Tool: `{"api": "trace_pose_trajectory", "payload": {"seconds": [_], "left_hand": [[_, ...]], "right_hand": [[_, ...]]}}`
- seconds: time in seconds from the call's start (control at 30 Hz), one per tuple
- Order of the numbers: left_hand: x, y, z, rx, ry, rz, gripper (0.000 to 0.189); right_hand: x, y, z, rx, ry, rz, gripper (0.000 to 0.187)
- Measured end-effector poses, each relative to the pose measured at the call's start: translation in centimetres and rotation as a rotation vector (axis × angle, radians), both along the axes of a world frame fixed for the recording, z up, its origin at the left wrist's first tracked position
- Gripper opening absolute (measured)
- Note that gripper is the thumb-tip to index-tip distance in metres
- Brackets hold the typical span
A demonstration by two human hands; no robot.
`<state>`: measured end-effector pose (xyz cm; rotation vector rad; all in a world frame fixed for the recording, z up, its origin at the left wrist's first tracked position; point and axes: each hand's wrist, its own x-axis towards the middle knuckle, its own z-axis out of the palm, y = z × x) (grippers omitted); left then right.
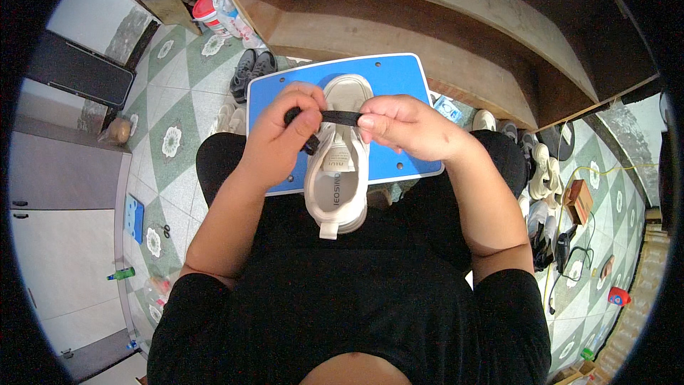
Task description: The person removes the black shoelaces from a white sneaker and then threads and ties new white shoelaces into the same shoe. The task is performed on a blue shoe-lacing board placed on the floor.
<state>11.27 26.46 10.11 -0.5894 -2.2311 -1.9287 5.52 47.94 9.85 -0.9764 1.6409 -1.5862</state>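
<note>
A white sneaker [336,192] lies with its toe on a small blue tabletop [398,80] with a white rim, its heel towards my body and its opening facing up. Above its tongue a flat black shoelace [342,117] is stretched between my hands. My left hand [291,133] grips one end, with a dark bunch of lace hanging beside its fingers. Between thumb and fingers of my right hand [403,125] is the other end. No lace can be made out in the shoe's eyelets, which my fingers partly hide.
Grey sneakers [252,72] stand left of the tabletop. A wooden shelf unit [374,37] rises beyond it. Several shoes [542,171] and a cardboard box [580,201] are on the tiled floor at right. Scissors [166,231] and a green bottle [122,274] lie at left.
</note>
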Motion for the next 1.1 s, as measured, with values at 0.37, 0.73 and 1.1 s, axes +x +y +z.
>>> {"api": "trace_pose_trajectory", "payload": {"seconds": [0.37,0.73,1.1], "left_hand": [[-0.2,2.2,2.2,0.905,-0.480,0.059,0.025],[3.1,4.9,-0.3,0.474,-0.202,-0.145,0.021],[0.4,3.5,-2.1,-0.927,-0.020,0.131,0.034]], "right_hand": [[2.6,-2.2,0.5,0.138,0.866,-0.284,0.023],[2.6,-3.5,-1.5,0.317,1.063,-0.533,0.012],[1.6,-3.9,-1.9,0.285,0.965,-0.785,0.015]]}}
